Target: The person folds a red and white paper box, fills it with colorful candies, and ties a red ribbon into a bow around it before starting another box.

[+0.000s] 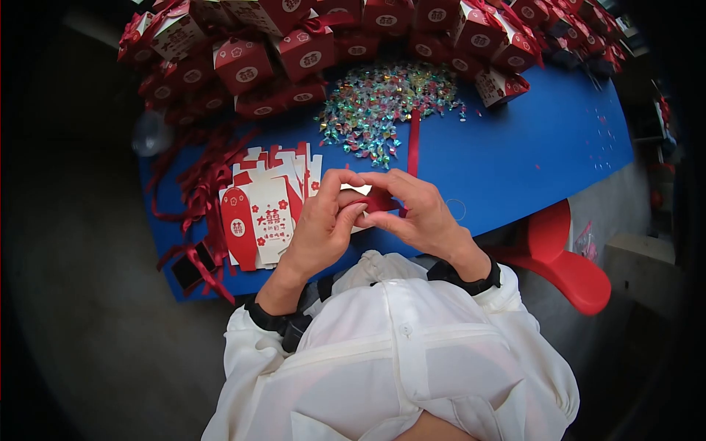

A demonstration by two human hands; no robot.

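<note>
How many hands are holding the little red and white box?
2. The left hand pinches the box from its left, the right hand from its right, over the near edge of the blue table. No other hands show.

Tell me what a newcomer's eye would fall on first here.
The bank of red gift boxes heaped along the far edge of the blue table, with a glittering heap of wrapped sweets just in front of it. Nearer, the left hand and right hand pinch a small red and white folded card between them, beside a stack of flat box blanks on the left.
</note>
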